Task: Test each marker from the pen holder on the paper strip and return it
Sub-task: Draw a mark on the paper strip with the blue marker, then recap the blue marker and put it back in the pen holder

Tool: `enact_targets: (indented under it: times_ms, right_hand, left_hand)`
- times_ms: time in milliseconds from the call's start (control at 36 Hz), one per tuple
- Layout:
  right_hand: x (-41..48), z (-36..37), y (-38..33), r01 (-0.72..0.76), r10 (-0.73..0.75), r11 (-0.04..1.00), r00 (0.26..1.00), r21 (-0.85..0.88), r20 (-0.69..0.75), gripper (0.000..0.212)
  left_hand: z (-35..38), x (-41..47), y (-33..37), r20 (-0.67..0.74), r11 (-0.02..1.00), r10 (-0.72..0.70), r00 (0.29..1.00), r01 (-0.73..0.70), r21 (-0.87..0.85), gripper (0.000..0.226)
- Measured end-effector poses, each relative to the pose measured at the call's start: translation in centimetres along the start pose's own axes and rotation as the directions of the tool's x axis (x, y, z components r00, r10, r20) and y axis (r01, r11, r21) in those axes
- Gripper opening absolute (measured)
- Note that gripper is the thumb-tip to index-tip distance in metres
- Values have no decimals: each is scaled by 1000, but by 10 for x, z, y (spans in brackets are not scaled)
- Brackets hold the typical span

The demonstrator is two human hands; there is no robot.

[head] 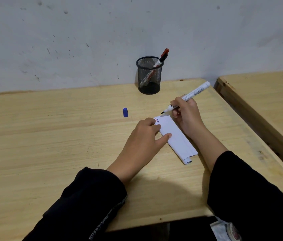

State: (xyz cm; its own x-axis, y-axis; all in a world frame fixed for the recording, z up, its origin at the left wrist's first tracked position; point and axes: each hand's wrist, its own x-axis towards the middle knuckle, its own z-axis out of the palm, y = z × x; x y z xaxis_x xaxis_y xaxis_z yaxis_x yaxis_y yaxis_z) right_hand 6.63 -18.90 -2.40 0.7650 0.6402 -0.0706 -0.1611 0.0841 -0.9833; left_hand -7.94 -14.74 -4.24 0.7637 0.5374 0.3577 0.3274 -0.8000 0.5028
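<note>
Wooden table (50,145): light grain, far edge against a scuffed white wall (67,32).

Pen holder (149,75): black wire mesh, cylindrical, upright at the far edge of the table, right of centre. Holds two markers leaning right, a red-capped marker (164,52) and a black-capped marker (162,59) just beneath it.

Marker cap (125,112): blue, loose, standing on the table left of the paper, apart from both hands.

Paper strip (176,138): white, folded, lying diagonally near the table's centre; short red and dark strokes at its far end.

Uncapped marker (187,97): white barrel, dark tip pointing down-left, poised just above the far end of the strip; whether it touches cannot be told.

Right hand (186,117): fingers closed round the uncapped marker in a writing grip.

Left hand (146,136): flat, fingers spread, pressing on the strip's left edge, grasping nothing.

Both sleeves: black.
</note>
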Motion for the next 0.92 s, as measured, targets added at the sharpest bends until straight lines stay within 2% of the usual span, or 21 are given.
enact_targets:
  times_ms: [83, 194, 250, 306, 389, 472, 556, 639, 694, 750, 778, 833, 861, 917]
  right_hand:
    - [0, -1, -2, 3, 0, 991, 1000, 134, -25, 15]
    - [1, -4, -8, 19, -7, 973, 999, 229, -52, 18]
    - [0, -6, -10, 16, 9, 958, 996, 286, -84, 18]
    - [0, -7, -11, 8, 28, 942, 994, 334, -104, 18]
    - [0, -10, -13, 0, 43, 930, 993, 368, -109, 17]
    - [-1, -11, -13, -4, 49, 930, 992, 367, -114, 16]
    - [-3, -12, -11, -17, 62, 939, 991, 342, -121, 16]
    - [-7, -12, -10, -22, 66, 948, 989, 317, -130, 14]
    - [-10, -13, -10, -25, 73, 945, 988, 326, -136, 13]
    - [-13, -14, -12, -30, 80, 937, 988, 349, -130, 12]
    - [-14, -14, -14, -30, 82, 928, 989, 370, -124, 11]
    - [-16, -12, -22, -19, 74, 903, 991, 428, -111, 10]
    - [-17, -11, -27, -11, 62, 893, 993, 451, -101, 10]
    - [-19, -7, -38, 8, 28, 886, 997, 464, -69, 10]
  left_hand:
    - [-2, 0, -1, 9, 998, -26, 1000, 27, -50, 39]
    - [-5, 1, -3, 27, 994, -36, 999, 39, -101, 35]
    - [-9, 5, -5, -19, 990, -61, 998, 58, -128, 34]
    - [-15, 11, -10, -129, 984, -117, 985, 98, -145, 35]
    - [-21, 22, -28, -253, 985, -171, 952, 163, -51, 42]
    - [-25, 30, -48, -191, 957, -260, 946, 279, 79, 41]
    - [-25, 32, -60, -128, 948, -261, 957, 279, 155, 34]
    - [-27, 35, -64, -154, 961, -249, 956, 264, 86, 28]
    - [-30, 39, -61, -183, 955, -297, 937, 291, -60, 24]
    - [-32, 42, -52, -179, 890, -404, 897, 340, -302, 18]
    - [-33, 43, -46, -158, 814, -468, 870, 354, -460, 13]
    - [-37, 44, -32, -46, 581, -555, 830, 349, -735, 8]
    - [-40, 45, -26, 10, 487, -555, 832, 334, -807, 8]
    - [-46, 49, -16, 89, 386, -506, 858, 318, -866, 7]
